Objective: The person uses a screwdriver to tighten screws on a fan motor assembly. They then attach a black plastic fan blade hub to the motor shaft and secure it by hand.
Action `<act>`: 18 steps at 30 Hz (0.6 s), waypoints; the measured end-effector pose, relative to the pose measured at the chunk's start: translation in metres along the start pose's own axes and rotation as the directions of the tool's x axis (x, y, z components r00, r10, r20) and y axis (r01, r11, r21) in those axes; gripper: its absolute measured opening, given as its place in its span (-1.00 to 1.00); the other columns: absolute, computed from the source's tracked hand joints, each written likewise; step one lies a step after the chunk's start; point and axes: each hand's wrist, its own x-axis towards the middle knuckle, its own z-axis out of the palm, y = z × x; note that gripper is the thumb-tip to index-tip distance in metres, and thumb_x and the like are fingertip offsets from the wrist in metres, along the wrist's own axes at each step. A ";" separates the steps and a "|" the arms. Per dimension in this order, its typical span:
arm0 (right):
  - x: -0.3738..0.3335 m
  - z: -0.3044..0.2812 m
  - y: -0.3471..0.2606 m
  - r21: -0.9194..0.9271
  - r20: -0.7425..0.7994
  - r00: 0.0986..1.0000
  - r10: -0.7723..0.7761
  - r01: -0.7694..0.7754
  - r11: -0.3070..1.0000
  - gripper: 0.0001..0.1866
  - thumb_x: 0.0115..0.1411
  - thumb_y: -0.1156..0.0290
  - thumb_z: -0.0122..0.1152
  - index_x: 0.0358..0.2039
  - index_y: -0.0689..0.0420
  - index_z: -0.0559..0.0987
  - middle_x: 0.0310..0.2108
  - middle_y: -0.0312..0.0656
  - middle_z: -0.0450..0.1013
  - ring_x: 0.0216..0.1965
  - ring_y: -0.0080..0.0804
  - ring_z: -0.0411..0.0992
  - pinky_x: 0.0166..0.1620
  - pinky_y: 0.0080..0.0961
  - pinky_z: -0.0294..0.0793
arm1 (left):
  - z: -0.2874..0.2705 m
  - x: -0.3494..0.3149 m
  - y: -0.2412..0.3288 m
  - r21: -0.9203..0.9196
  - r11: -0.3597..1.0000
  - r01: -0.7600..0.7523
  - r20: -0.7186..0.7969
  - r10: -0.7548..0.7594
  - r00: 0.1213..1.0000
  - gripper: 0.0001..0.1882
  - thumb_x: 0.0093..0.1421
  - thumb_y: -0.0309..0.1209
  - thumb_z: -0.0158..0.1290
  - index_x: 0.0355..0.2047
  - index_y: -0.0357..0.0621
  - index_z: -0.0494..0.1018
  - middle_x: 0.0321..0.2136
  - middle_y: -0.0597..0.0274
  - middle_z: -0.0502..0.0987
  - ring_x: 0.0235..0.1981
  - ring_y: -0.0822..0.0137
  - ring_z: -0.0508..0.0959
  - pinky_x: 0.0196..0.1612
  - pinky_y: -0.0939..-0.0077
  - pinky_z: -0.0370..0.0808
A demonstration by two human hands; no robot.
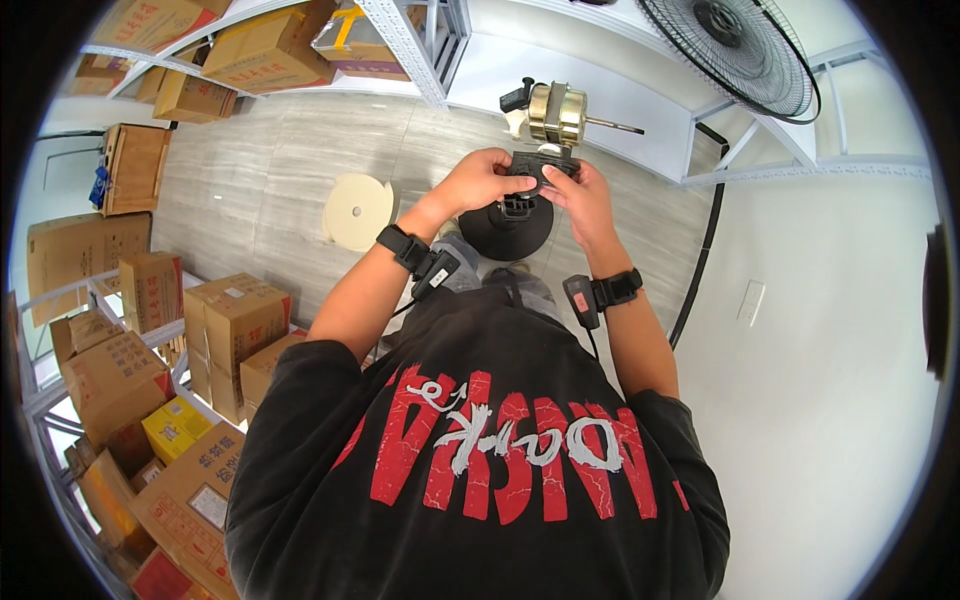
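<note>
Grey, wood-grained tiles covered the floor [290, 150], where a round black base [510, 240] sat by the person's feet and a cream disc [358, 212] lay to its left. Above the base, the left hand [487, 182] and right hand [584, 198] were both clamped on a black housing [540, 168], thumbs on top. A brass-coloured motor [557, 112] with a long shaft showed just beyond it. A white shelf [640, 105] ran behind, with a wire fan grille [735, 50] at upper right. Cardboard boxes [235, 325] crowded the left-hand racks; a pale wall [820, 350] filled the right.
</note>
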 end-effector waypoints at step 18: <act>-0.004 0.004 -0.006 0.026 -0.003 1.000 -0.014 0.014 1.000 -0.75 0.27 0.43 0.30 -0.13 0.29 0.51 -0.22 -0.23 0.54 -0.25 -0.53 0.53 -0.15 -0.52 0.61 | -0.021 -0.013 0.039 0.640 0.392 -0.661 0.321 0.645 0.693 -0.73 0.07 -0.40 0.29 -0.19 -0.12 0.59 -0.29 0.20 0.55 -0.21 0.12 0.54 -0.19 0.24 0.50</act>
